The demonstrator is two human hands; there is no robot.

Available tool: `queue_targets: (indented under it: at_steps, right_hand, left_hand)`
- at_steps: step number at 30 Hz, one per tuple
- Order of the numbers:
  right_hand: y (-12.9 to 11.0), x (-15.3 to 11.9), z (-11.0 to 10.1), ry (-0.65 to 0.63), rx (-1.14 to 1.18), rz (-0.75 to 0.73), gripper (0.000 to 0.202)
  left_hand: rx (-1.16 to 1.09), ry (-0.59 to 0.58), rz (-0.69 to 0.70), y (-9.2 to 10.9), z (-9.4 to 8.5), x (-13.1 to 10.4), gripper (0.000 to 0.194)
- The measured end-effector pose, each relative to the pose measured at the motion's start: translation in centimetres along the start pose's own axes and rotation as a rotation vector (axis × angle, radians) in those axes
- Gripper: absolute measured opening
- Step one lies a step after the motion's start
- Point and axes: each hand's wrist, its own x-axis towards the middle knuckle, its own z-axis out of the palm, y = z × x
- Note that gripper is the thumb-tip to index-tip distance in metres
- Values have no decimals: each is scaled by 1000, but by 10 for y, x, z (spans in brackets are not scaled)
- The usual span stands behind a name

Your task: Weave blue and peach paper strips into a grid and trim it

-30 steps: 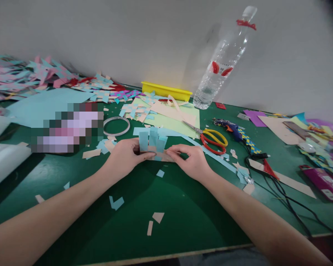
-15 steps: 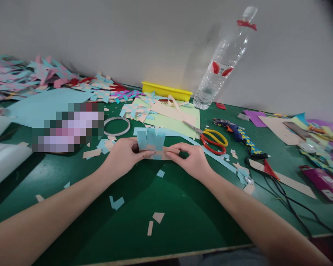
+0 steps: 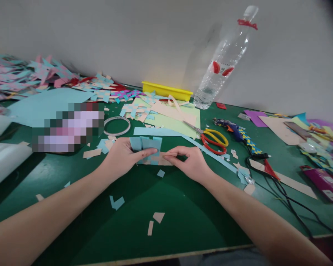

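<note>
A small weave of light blue and pale pink paper strips (image 3: 153, 159) is held between both hands above the green table. My left hand (image 3: 124, 155) pinches its left part, thumb across the front, with blue strip ends standing up above the thumb. At the right end, my right hand (image 3: 187, 159) pinches the pale pink strips between thumb and fingers. Just below lies a small blue paper scrap (image 3: 161, 173). A long light blue strip (image 3: 155, 131) lies behind the weave.
Scissors with red and yellow handles (image 3: 215, 140) lie right of centre. A tape ring (image 3: 117, 126) rests behind my left hand. Further back are a yellow tray (image 3: 166, 91) and a tilted plastic bottle (image 3: 222, 66). Black cables (image 3: 283, 195) and a purple packet (image 3: 324, 183) are at right.
The woven paper has moved slightly left and down, and its blue upright ends now lean lower. My left thumb reaches further across it. Both hands still hold it.
</note>
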Motion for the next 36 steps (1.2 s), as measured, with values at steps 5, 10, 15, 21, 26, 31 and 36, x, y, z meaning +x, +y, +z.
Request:
queue_targets:
  at_steps: [5, 10, 15, 21, 26, 31, 36]
  right_hand:
    - [-2, -1, -1, 34, 10, -12, 19]
    - [2, -1, -3, 52, -51, -36, 19]
    - [4, 0, -2, 46, -100, -43, 20]
    - [-1, -1, -3, 36, -56, -58, 19]
    - [-1, -1, 0, 25, -16, -43, 14]
    - [3, 0, -1, 28, 13, -5, 14]
    - [9, 3, -7, 111, -35, 19, 13]
  left_hand:
    - [20, 31, 0, -6, -1, 0, 26]
    - [32, 27, 9, -1, -2, -1, 25]
    - [-1, 28, 35, 1, -1, -2, 25]
    - [29, 53, 52, -1, -1, -2, 26]
    - [76, 45, 31, -1, -1, -2, 30]
    - [44, 73, -25, 0, -1, -3, 31]
    - [-173, 167, 2, -7, -3, 2, 28]
